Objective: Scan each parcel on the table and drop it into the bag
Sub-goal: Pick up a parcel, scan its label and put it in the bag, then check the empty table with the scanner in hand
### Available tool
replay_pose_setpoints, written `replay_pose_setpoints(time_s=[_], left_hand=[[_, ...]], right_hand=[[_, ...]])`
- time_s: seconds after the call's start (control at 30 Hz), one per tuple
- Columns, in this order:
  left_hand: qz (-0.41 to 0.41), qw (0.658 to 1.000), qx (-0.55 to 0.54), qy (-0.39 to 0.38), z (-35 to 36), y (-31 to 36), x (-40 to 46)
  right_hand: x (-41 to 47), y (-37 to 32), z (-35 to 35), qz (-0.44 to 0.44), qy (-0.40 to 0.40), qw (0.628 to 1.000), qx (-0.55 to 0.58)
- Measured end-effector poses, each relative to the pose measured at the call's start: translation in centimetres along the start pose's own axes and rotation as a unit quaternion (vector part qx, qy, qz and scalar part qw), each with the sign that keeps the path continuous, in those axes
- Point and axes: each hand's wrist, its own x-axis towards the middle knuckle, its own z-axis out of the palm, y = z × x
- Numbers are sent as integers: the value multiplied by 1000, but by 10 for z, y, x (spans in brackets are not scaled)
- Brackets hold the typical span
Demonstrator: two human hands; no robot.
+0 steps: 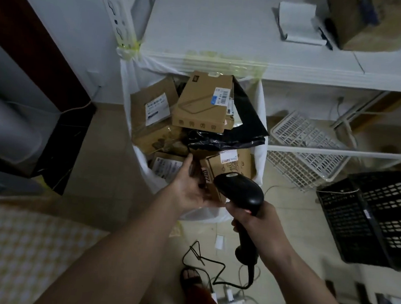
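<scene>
A white bag (pixel 261 123) hangs taped to the front edge of the white table (pixel 216 33) and holds several brown cardboard parcels and a black plastic mailer (pixel 242 121). My left hand (pixel 187 189) reaches over the bag's near side with thumb and fingers spread. A brown labelled box (pixel 229 168) lies in the bag with its corner against that palm. My right hand (pixel 256 224) grips the handle of a black barcode scanner (pixel 239 191), whose head points toward the bag. On the table's far right lie a white parcel (pixel 298 22) and a cardboard box (pixel 373 21).
Right of the bag, under the table, a white wire basket (pixel 307 148) leans against the frame, with a black plastic crate (pixel 376 218) nearer me. The scanner's cable (pixel 210 263) trails over the tiled floor. A checked surface (pixel 23 253) lies at lower left.
</scene>
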Motion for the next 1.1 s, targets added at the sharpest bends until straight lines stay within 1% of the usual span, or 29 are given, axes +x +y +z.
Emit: replay_pose_setpoints(time_s=[0.07,0.1,0.13,0.17,0.2,0.23,0.27,0.3,0.33,0.37,0.43,0.53,0.6,0.63,0.73,0.77,0.8,0.9,0.93,0.97,1.03,1.1], left_hand=[[13,1000,16,-23,-2,0,2],[23,999,45,-16,-1,0,2],[40,996,85,4,1,0,4],[65,987,139,46,5,-1,5],[101,967,206,114,7,-2,8],[151,927,285,193,7,-3,12],[209,868,368,261,3,-2,18],[261,809,433,300,-2,-2,22],[295,761,479,324,-8,-1,23],[312,729,505,341,-16,1,26],[307,688,551,358,-31,2,29],[231,634,660,329,-37,0,31],[215,616,685,325,-38,0,31],[215,613,686,327,-38,1,30],[243,615,666,346,-41,4,20],[259,605,664,354,-43,5,13],[276,588,669,361,-47,6,3],[316,520,689,394,-68,5,-28],[315,498,697,408,-77,3,-40],[298,487,705,421,-88,0,-52],[283,473,705,447,-112,-7,-78],[278,501,678,460,-134,-12,-105]], right_hand=[[4,0,-1,4,-3,1000,4],[6,0,-1,5,-3,1000,5],[7,0,-1,7,-2,1000,4],[9,0,-1,9,-1,1000,1],[10,0,-1,10,0,1000,-1],[11,0,0,11,0,1000,-1],[11,1,1,13,-1,1000,2],[11,1,2,14,-2,1000,5],[11,2,3,15,-2,1000,5],[11,2,3,16,-4,1000,4],[11,3,4,17,-7,1000,-1],[11,5,7,24,-6,1000,-4],[10,6,11,25,-11,1000,-10],[10,6,13,24,-13,1000,-13],[10,2,18,15,-21,1000,-17],[9,0,21,11,-26,999,-17],[9,-3,24,7,-33,999,-18],[6,-10,40,-6,-66,997,-24],[5,-12,48,-10,-82,996,-29],[4,-14,55,-14,-99,994,-35],[2,-19,72,-23,-137,989,-49],[-1,-25,91,-36,-169,983,-62]])
